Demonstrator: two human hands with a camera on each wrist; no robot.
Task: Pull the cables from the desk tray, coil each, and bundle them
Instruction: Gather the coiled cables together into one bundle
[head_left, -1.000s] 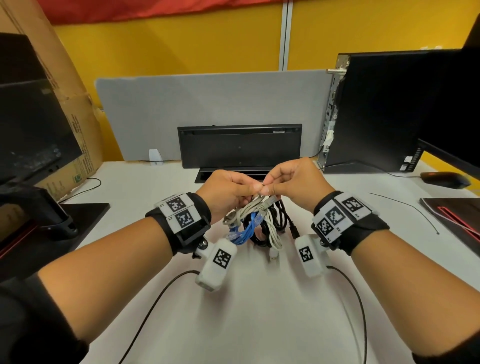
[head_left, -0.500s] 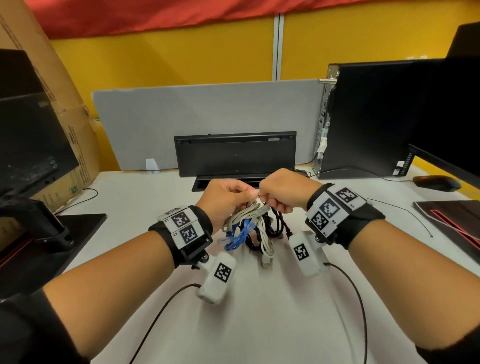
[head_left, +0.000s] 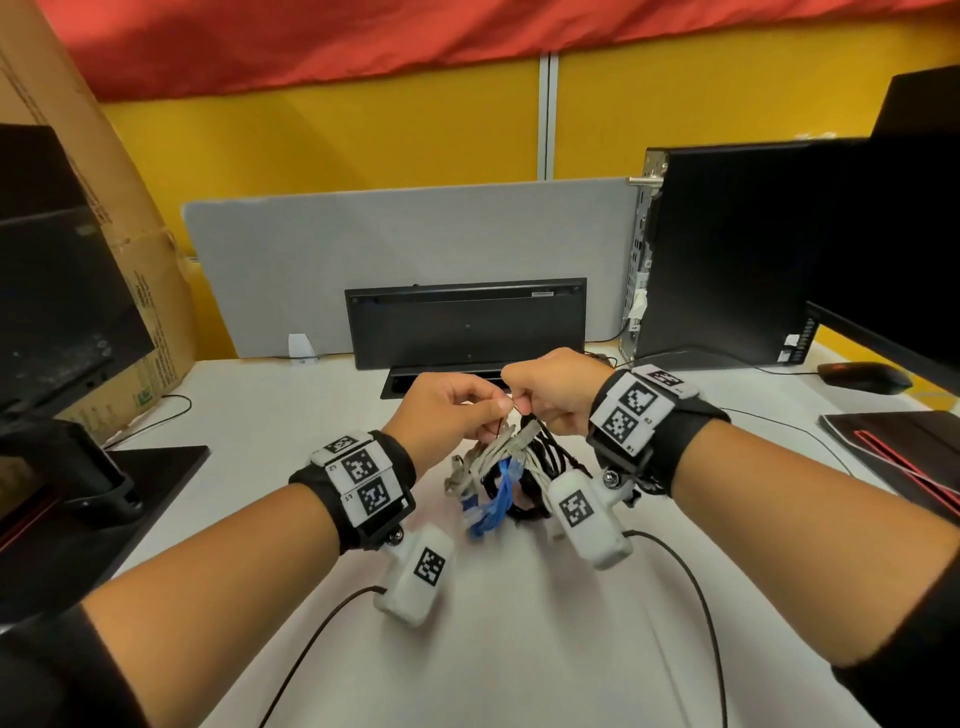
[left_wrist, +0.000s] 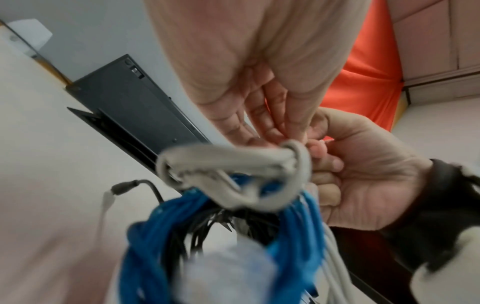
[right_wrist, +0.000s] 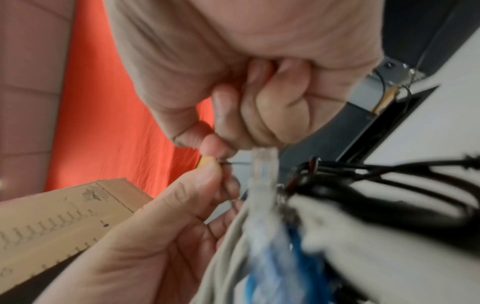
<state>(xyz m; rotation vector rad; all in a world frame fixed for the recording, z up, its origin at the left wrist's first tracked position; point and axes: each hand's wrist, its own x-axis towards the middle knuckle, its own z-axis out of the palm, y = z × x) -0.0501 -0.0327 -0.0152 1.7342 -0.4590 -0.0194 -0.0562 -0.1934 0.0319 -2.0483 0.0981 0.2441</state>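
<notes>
A bundle of coiled cables (head_left: 498, 478) hangs just above the white desk (head_left: 519, 649), under both hands. It holds grey (left_wrist: 233, 156), blue (left_wrist: 285, 246) and black (right_wrist: 363, 197) coils, and a clear network plug (right_wrist: 265, 164) sticks up. My left hand (head_left: 493, 410) and right hand (head_left: 519, 402) meet fingertip to fingertip at the bundle's top. Each pinches a thin black tie wire (right_wrist: 228, 163) between thumb and finger. Behind the hands is the black desk tray (head_left: 410, 384) with its lid (head_left: 467, 327) raised. The tray's inside is hidden.
A grey divider panel (head_left: 405, 249) stands behind the tray. A black computer tower (head_left: 753, 249), a mouse (head_left: 862, 376) and a dark pad (head_left: 909, 452) are on the right. A monitor (head_left: 52, 286) and a cardboard box (head_left: 119, 208) stand on the left. Thin black leads (head_left: 311, 639) trail across the near desk.
Both hands have stayed pinched together at the bundle's top and drifted slightly right. The right wrist has turned, and the hanging coils have swung a little.
</notes>
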